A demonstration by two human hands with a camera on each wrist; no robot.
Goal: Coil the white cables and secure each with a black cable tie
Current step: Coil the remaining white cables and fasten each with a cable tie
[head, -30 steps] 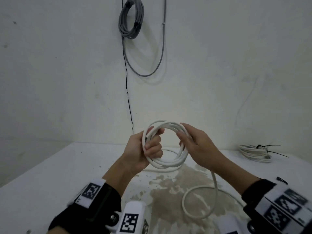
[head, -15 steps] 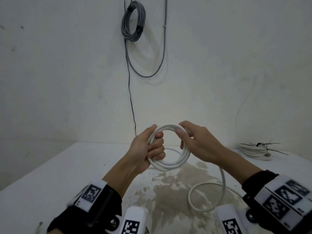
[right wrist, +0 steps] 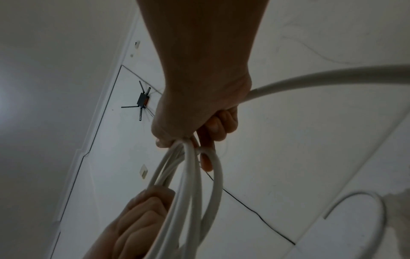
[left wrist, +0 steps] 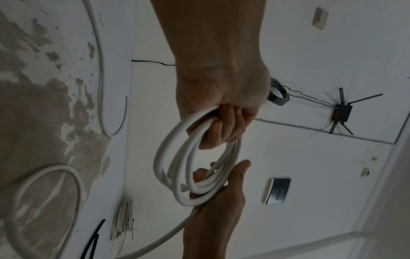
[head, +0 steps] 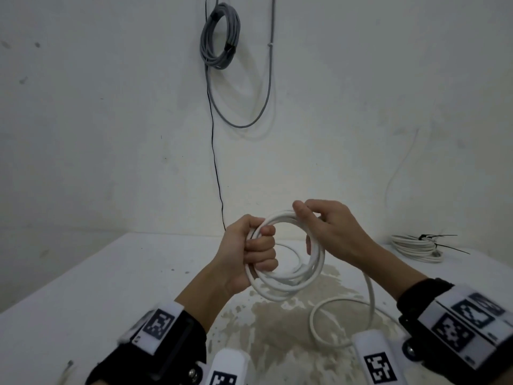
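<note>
So the white cable [head: 288, 284] is a smooth, fairly thick round cord, wound into a ring of several stacked turns and held up in the air above the table [head: 83, 287], about mid-scene. I can't count the turns exactly — four or five, they overlap. From the right side of the ring one loose run drops down and makes a single open loop [head: 344, 320] lying on the stained, flaky patch of the tabletop near the person.

The left hand [head: 247, 254] has its fingers wrapped tight around the left side of the ring, all the turns bunched in the fist. The right hand [head: 330, 232] grips the upper right part, thumb and fingers curled and closed on the strands; the right wrist view shows the fingertips [right wrist: 206, 163] hooked around them too.

Counting: two hands, one cable being wound, and one finished bundle [head: 416, 247] — white, flat on the table, far right by the wall, with one black cable tie [head: 441, 241] around it, its thin tail sticking out to the right. On the wall [head: 111, 134] hangs one grey cable coil [head: 220, 37] up high, with a slack grey loop under it and a thin black wire [head: 215, 151] running down to the table edge.
</note>
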